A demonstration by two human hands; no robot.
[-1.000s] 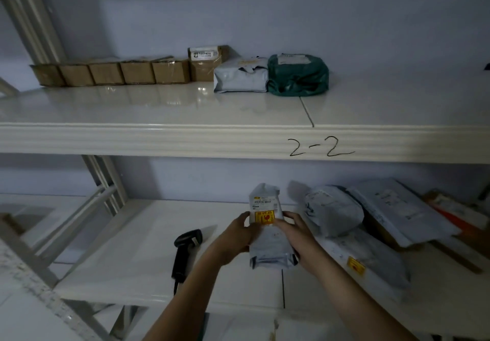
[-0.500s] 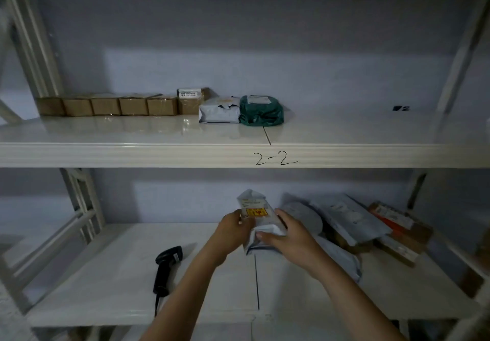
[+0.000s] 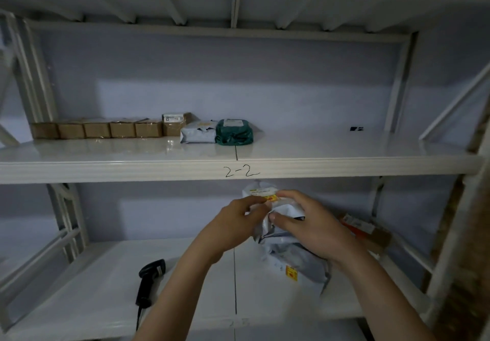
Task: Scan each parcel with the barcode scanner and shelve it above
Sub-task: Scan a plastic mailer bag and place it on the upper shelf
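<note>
A small white poly-bag parcel (image 3: 261, 192) with a yellow-red label is held up just under the edge of the shelf marked 2-2 (image 3: 344, 166). My left hand (image 3: 238, 224) pinches its left side and my right hand (image 3: 307, 224) grips its right side, thumb across the front. The black barcode scanner (image 3: 149, 279) lies on the lower shelf (image 3: 92, 287), left of my forearms, untouched. Most of the parcel is hidden behind my fingers.
On the upper shelf stand a row of brown boxes (image 3: 96, 129), a labelled box (image 3: 175, 124), a white bag (image 3: 198, 135) and a green bag (image 3: 234, 132); its right half is bare. Grey bags (image 3: 297, 263) and an orange-marked carton (image 3: 366, 230) lie on the lower shelf.
Both hands have lifted the white parcel from over the lower shelf up towards the 2-2 shelf edge. The view has tilted upward. The scanner has stayed in place.
</note>
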